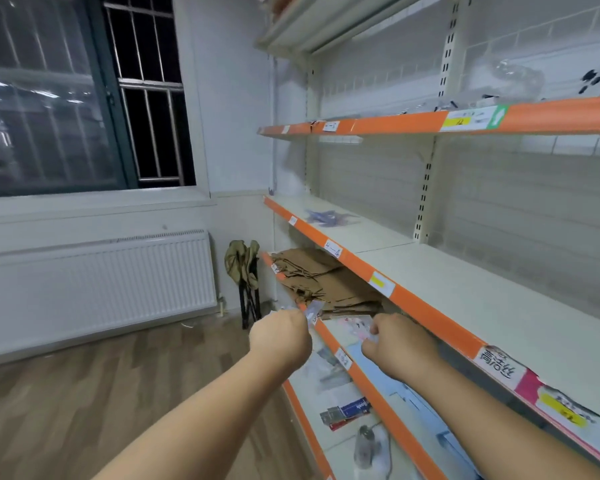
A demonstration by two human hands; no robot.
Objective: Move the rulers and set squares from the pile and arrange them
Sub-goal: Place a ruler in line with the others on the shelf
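Probably early: my left hand (281,336) pinches a clear ruler (313,311), my right hand (399,344) grips the pile (359,329) at the shelf (368,382) edge.

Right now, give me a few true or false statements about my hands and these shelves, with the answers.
1. The left hand pinches a clear plastic piece. True.
2. The right hand rests on the floor. False: it reaches in over a lower shelf with an orange edge.
3. Brown cardboard lies on a shelf beyond the hands. True.
4. The next shelf up is packed full. False: that upper shelf shows only a small bluish pile at its far end.
5. A white radiator sits under the window. True.
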